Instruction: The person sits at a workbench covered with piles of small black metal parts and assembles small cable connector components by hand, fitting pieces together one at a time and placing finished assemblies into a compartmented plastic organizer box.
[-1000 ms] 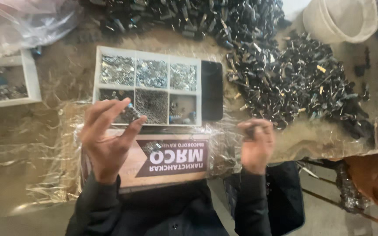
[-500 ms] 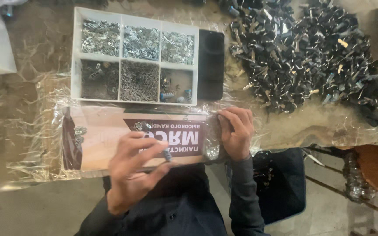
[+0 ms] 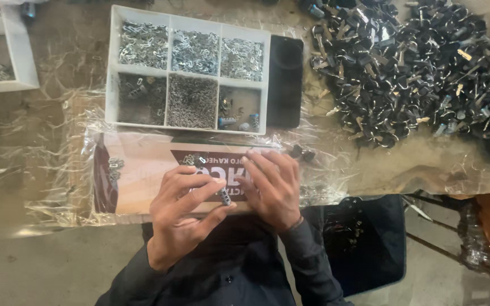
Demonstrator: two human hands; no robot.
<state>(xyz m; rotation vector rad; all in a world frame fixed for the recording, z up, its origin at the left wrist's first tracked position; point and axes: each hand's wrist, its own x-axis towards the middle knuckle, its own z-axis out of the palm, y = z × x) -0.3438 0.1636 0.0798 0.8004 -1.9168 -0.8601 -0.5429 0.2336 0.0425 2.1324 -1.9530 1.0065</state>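
My left hand (image 3: 180, 212) pinches a small metal cylinder part (image 3: 225, 196) between thumb and fingers, just above a brown and white cardboard sheet (image 3: 137, 178). My right hand (image 3: 273, 187) lies close beside it, back up, fingertips bent down to the cardboard right by the part. What the right fingers hold is hidden. A few small metal pieces (image 3: 113, 167) lie on the left of the cardboard. Behind it stands a white six-compartment tray (image 3: 109, 85) filled with small metal parts.
A black phone (image 3: 284, 82) lies against the tray's right side. A big heap of black-headed keys (image 3: 415, 68) fills the far right. Another white tray (image 3: 21, 56) stands at far left. Crinkled clear film (image 3: 41, 164) covers the table. A black bag (image 3: 364, 243) sits below the table edge.
Both hands have come together over the middle of the cardboard. The left hand, spread open a second ago, has now closed on the small part. The view has shifted to the right.
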